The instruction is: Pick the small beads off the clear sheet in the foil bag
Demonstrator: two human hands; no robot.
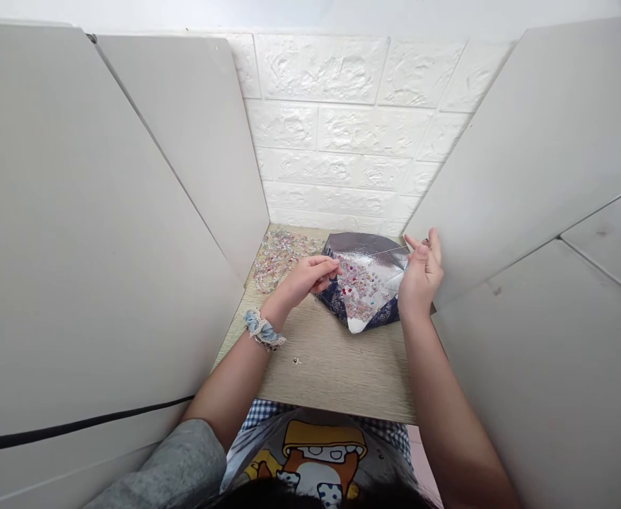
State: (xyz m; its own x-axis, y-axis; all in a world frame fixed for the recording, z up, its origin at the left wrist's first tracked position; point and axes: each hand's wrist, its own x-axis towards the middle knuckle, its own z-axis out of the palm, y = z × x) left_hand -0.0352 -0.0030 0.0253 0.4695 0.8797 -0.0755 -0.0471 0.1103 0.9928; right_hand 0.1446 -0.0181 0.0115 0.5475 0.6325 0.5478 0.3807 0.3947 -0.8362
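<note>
My left hand [313, 274] is closed in a pinch at the left side of an open silver-lined pouch [379, 244]. A thin pale thread [387, 250] stretches across above the pouch, from near my left fingertips to my right hand [421, 272]. The right thumb and a finger are pinched on the thread, with other fingers raised. Many small pink, red and clear beads [361, 286] lie loose on the pouch's lining. Its outside is dark blue with a pattern. What sits right between my left fingertips is too small to make out.
Strings of beads [283, 254] lie heaped at the back left of the wooden tabletop [337, 367]. A small dark speck [296, 361] is near the front. Pale panels [199, 141] close in on the left and right, with a white brick-patterned wall [337, 134] behind.
</note>
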